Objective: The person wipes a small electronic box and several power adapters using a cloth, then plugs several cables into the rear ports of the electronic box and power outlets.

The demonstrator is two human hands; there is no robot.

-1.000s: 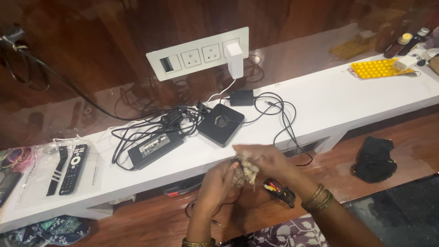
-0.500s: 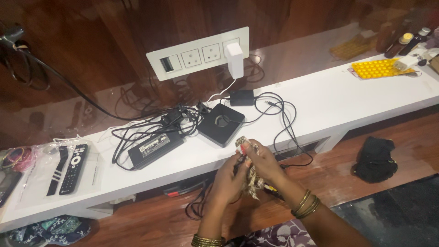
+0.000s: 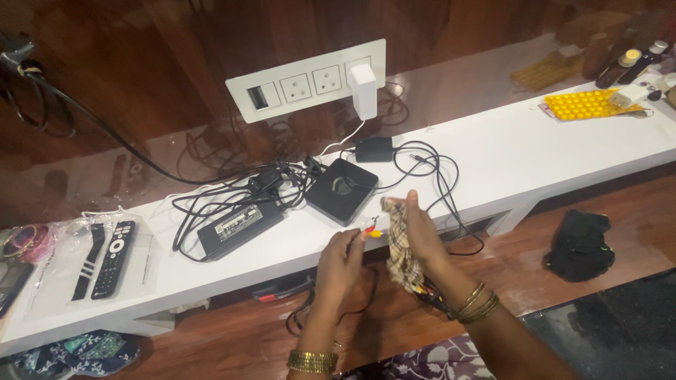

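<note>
— What do we have in our hands?

— Our right hand [image 3: 422, 236] has its fingers clenched around a checked cloth [image 3: 403, 246], which hangs down from the grip. Our left hand [image 3: 341, 264] pinches the red and yellow plug tips [image 3: 374, 229] of a thin black cable [image 3: 331, 309] that loops down toward the wooden floor [image 3: 232, 331].

— And where are we holding them?

— In the air, just in front of the white desk [image 3: 528, 151], near its edge. Behind our hands on the desk we see a square black box [image 3: 341, 190], a black power brick [image 3: 239, 226] and tangled wires. Two remotes [image 3: 105, 257] lie at far left, and a yellow blister pack [image 3: 581, 104] at far right.
</note>
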